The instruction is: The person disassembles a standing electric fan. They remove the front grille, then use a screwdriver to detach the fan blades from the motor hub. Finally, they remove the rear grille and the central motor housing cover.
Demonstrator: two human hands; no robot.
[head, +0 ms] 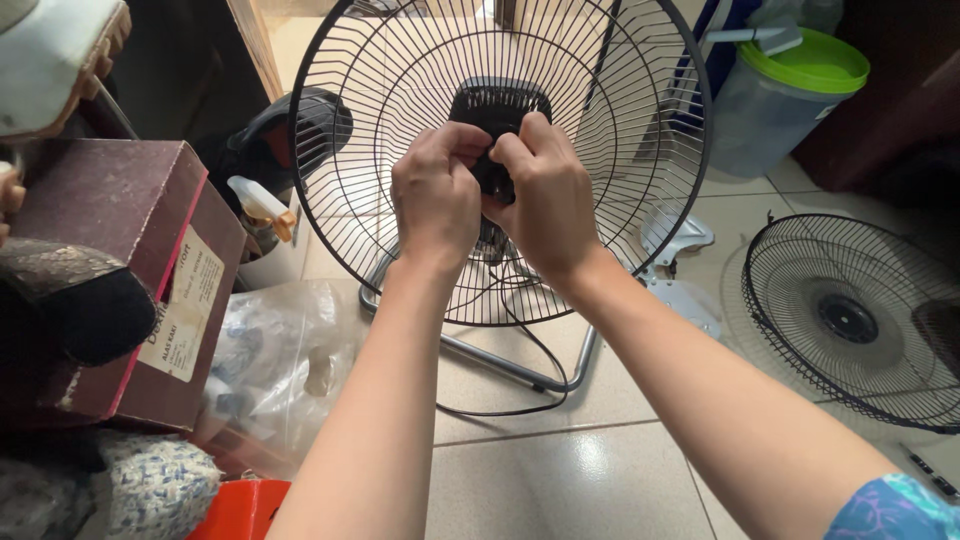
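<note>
Both hands meet at the centre of a standing fan, seen from above. The left hand is curled closed, its fingers pinched on the dark hub at the middle of the rear grille. The right hand is likewise closed around the same hub from the other side, its knuckles touching those of the left; what exactly the fingertips grip is hidden behind the hands.

The round black wire grille stands upright on a metal frame stand on the tiled floor, with a thin black cable looping beneath it. A second grille, detached, lies flat on the floor to the right, well apart from the fan. Beside it, near the stand, rest white plastic parts.

Behind the fan at upper right sits a clear plastic container with a green lid. To the left are a maroon cardboard box with a pale label, a spray bottle and a clear plastic bag of small items. An orange object shows at the bottom edge.
</note>
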